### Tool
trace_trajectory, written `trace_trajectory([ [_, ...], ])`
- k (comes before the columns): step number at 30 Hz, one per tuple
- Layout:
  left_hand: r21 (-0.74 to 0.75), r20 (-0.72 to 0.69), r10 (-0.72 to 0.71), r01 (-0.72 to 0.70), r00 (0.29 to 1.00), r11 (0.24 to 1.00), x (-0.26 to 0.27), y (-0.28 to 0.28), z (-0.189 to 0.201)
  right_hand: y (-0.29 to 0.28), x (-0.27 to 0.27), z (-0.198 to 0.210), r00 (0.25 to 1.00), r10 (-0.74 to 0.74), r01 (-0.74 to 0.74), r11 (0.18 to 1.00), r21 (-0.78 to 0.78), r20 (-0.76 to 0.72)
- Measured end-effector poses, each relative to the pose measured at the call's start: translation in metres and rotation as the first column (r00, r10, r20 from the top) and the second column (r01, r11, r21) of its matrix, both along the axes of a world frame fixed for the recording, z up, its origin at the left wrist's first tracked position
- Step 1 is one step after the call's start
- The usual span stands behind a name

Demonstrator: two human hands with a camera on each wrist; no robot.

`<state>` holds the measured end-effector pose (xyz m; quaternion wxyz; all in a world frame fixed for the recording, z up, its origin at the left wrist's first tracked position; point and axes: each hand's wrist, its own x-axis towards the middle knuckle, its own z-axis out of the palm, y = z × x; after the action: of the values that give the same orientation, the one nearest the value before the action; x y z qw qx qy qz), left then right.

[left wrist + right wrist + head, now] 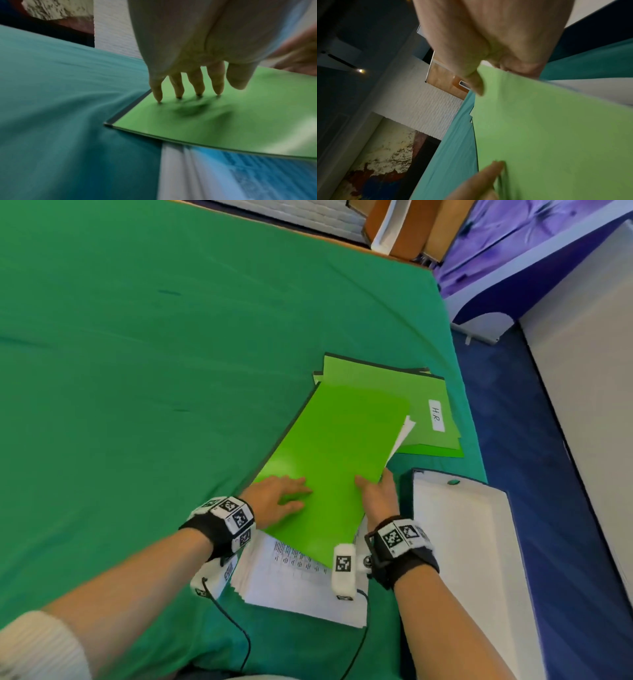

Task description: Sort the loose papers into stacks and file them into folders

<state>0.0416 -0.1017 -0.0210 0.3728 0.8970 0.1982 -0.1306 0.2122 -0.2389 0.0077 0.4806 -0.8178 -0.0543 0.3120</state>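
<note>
A bright green folder [335,460] lies slanted on the green cloth, its dark spine to the left, white sheets [406,429] poking out of its far right edge. My left hand [291,496] rests flat on the cover near the spine; in the left wrist view its straight fingertips [178,94] press the folder [214,121]. My right hand [375,487] pinches the folder's right edge, thumb [476,85] on top of the cover [556,135], the other fingers behind it. A stack of printed loose papers [298,583] lies under the folder's near end.
More green folders [421,392] are stacked behind, the top one labelled "H.R." [436,416]. An open white box [462,529] sits at the table's right edge, just right of my right hand. Green cloth [137,371] stretches to the left and far side.
</note>
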Motion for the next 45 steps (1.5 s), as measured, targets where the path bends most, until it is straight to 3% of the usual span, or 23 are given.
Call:
trace_trajectory([
  [3,0.002,0.215,0.248,-0.254,0.945,0.967,0.007,0.01,0.005,-0.008,-0.002,0.009,0.994,-0.011,0.004,0.998,0.063,0.109],
  [5,-0.035,0.361,0.464,-0.485,0.809,0.874,0.009,0.027,0.011,-0.021,0.002,0.016,0.991,-0.051,0.029,0.985,0.168,0.127],
  [7,-0.171,0.354,0.62,-0.603,0.7,0.779,0.012,0.036,0.02,-0.039,0.002,0.03,0.986,-0.066,0.027,0.97,0.243,0.154],
  [10,-0.4,0.236,0.651,-0.538,0.721,0.742,0.035,0.024,0.039,-0.065,0.0,0.05,0.978,-0.041,-0.02,0.957,0.289,0.203],
  [12,-0.457,0.243,0.644,-0.499,0.726,0.736,0.054,0.003,0.046,-0.08,-0.001,0.061,0.964,-0.011,-0.046,0.977,0.207,0.265],
  [15,-0.472,0.269,0.665,-0.507,0.696,0.721,0.081,-0.029,0.049,-0.102,0.008,0.067,0.943,-0.084,0.043,0.99,0.132,0.324],
  [21,-0.384,0.304,0.468,-0.343,0.829,0.857,0.11,-0.071,0.033,-0.159,0.053,0.059,0.894,-0.153,0.139,0.988,0.063,0.42],
  [23,-0.247,0.257,0.355,-0.294,0.899,0.923,0.112,-0.076,0.023,-0.183,0.072,0.057,0.861,-0.228,0.24,0.97,0.033,0.455],
  [25,-0.112,0.168,0.347,-0.332,0.923,0.937,0.106,-0.073,0.011,-0.208,0.095,0.054,0.818,-0.296,0.338,0.941,0.005,0.493],
  [29,0.201,0.031,0.498,-0.493,0.867,0.847,0.08,-0.058,-0.012,-0.252,0.142,0.049,0.762,-0.332,0.41,0.912,-0.017,0.556],
  [33,0.425,-0.112,0.645,-0.55,0.756,0.719,0.055,-0.051,-0.016,-0.268,0.167,0.043,0.754,-0.255,0.356,0.933,-0.051,0.605],
  [36,0.472,-0.202,0.711,-0.569,0.673,0.673,0.047,-0.051,-0.015,-0.262,0.172,0.029,0.78,-0.217,0.323,0.943,-0.08,0.586],
  [40,0.502,-0.274,0.701,-0.524,0.658,0.688,0.044,-0.053,-0.015,-0.261,0.184,0.011,0.784,-0.302,0.366,0.93,-0.011,0.542],
  [45,0.52,-0.285,0.712,-0.521,0.641,0.677,0.048,-0.054,-0.013,-0.274,0.2,0.019,0.691,-0.379,0.392,0.912,0.122,0.616],
])
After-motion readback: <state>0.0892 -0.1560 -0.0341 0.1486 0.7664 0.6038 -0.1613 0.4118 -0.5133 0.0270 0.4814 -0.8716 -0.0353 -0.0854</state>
